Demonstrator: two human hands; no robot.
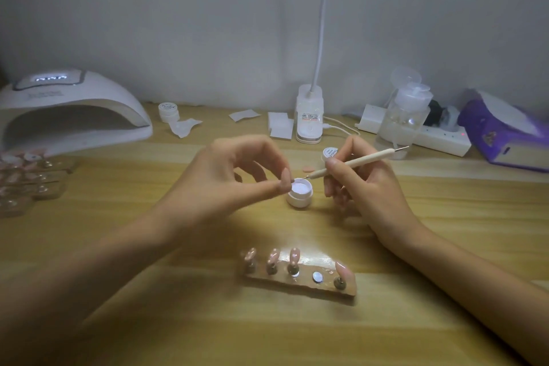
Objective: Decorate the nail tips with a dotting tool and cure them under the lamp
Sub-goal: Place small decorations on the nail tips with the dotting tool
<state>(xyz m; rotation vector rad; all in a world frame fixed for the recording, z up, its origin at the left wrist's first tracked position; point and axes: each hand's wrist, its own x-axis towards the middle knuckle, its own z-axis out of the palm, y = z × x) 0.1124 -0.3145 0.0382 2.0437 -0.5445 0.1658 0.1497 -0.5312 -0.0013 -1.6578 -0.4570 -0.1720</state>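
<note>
A small white open jar (300, 194) of pale gel stands on the wooden table at the centre. My left hand (234, 175) pinches its rim between thumb and forefinger. My right hand (356, 178) grips a cream dotting tool (356, 162), whose metal tip touches the jar's rim. The same hand also holds the jar's lid (329, 153). In front of me lies a wooden holder (300, 282) carrying several pink nail tips (294, 255) on stands; one magnet spot on it is bare. The white curing lamp (71, 110) sits at the far left with its display lit.
More nail tips on stands (26, 178) lie at the left edge below the lamp. Behind are a second small jar (167, 111), paper wipes (279, 125), a desk-light base (309, 116), a pump bottle (407, 116), a power strip (439, 137) and a purple box (505, 134).
</note>
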